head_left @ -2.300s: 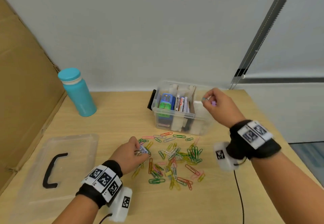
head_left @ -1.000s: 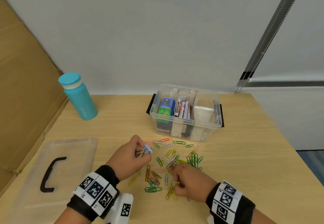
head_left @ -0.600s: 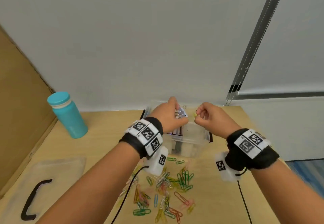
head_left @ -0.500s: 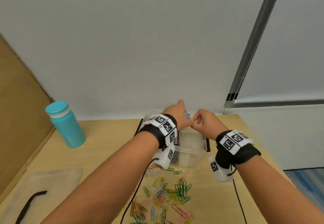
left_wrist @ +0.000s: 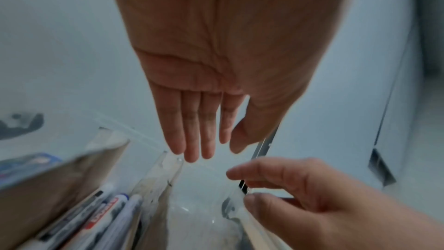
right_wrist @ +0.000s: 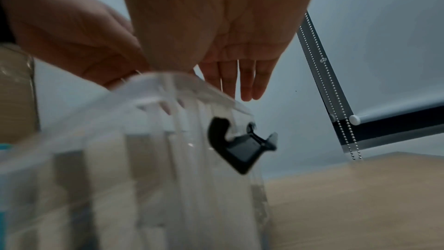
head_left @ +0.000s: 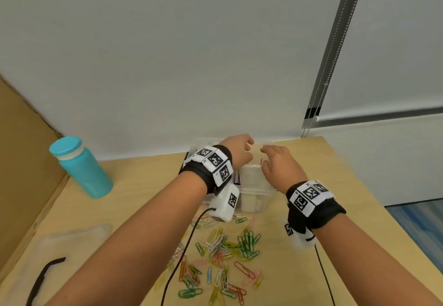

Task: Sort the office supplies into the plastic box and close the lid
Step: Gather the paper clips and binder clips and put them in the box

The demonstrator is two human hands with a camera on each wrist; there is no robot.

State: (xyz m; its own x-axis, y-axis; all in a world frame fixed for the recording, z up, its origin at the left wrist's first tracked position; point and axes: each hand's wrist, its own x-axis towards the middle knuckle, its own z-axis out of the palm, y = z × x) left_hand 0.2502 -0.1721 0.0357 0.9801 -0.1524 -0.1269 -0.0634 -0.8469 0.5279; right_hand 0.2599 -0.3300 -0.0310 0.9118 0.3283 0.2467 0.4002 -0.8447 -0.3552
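The clear plastic box (head_left: 254, 194) stands at the table's back, half hidden behind my wrists. Both hands hover over its right compartment. My left hand (head_left: 248, 149) has straight fingers and holds nothing; the left wrist view shows it (left_wrist: 209, 151) above the bare compartment floor, with markers (left_wrist: 103, 212) in the section beside it. My right hand (head_left: 266, 154) is also relaxed and empty, with its fingers (right_wrist: 245, 90) over the box rim near a black latch (right_wrist: 240, 147). Several coloured paper clips (head_left: 223, 253) lie scattered in front of the box.
The clear lid (head_left: 72, 241) with a black handle (head_left: 45, 279) lies at the front left. A teal bottle (head_left: 80, 166) stands at the back left beside a cardboard panel (head_left: 21, 161). A wall runs behind the box. Cables trail from both wrists.
Both hands carried pinched clips from the pile up over the box. Their fingers have now spread and the clips are no longer in them.
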